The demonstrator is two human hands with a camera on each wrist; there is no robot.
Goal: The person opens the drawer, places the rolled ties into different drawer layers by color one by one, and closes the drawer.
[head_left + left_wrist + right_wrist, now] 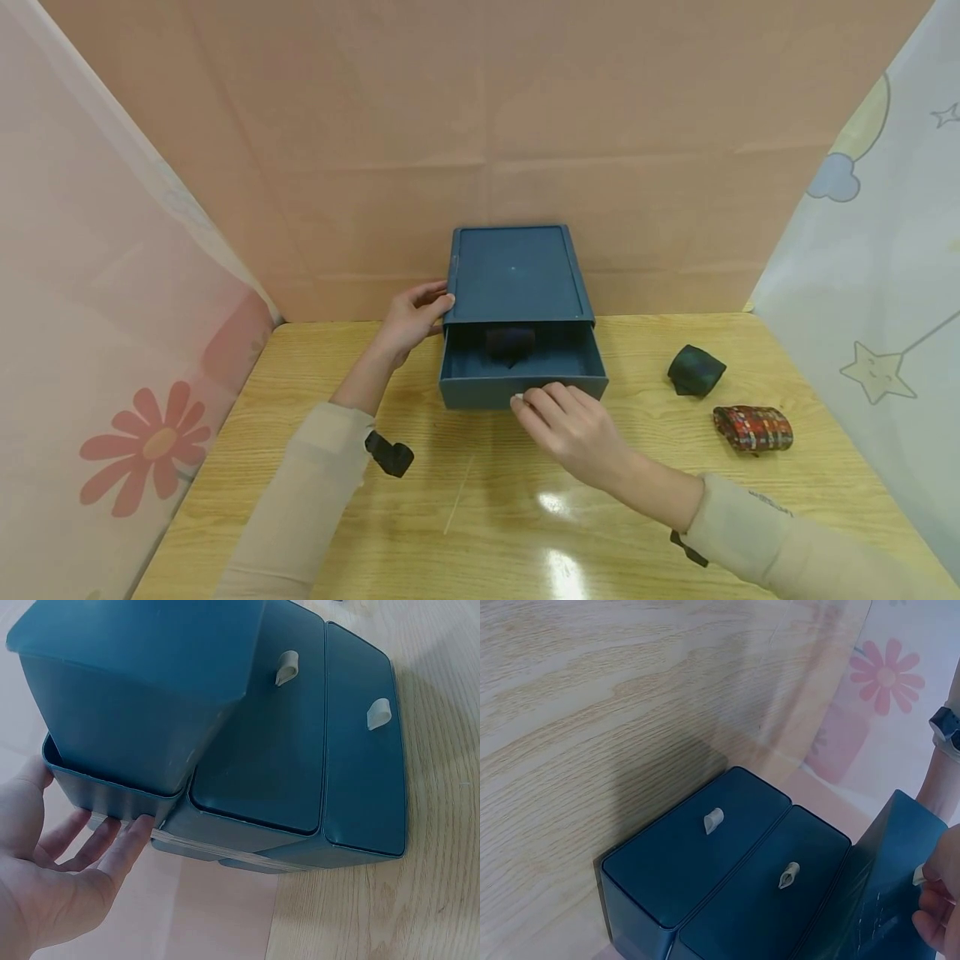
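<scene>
Resting against the left side of the blue drawer box point(516, 275), the left hand point(411, 319) lies with its fingers point(112, 844) straight and relaxed along the box's lower edge, its grip released. The box stands at the back middle of the wooden counter point(480, 517), with its top drawer point(522, 367) pulled out toward the person. A dark rolled tie point(510, 342) lies inside that drawer, near its back. The right hand point(573, 429) is at the drawer's front wall, fingertips point(525, 400) curled around the small pale tab, so its grip is grasping the pull. The wrist views show 2 more drawer fronts point(727, 870) below, each with a pale tab. To the right, on the counter, lie a dark green rolled tie point(695, 370) and a red patterned rolled tie point(753, 428), near each other and well apart from the box.
</scene>
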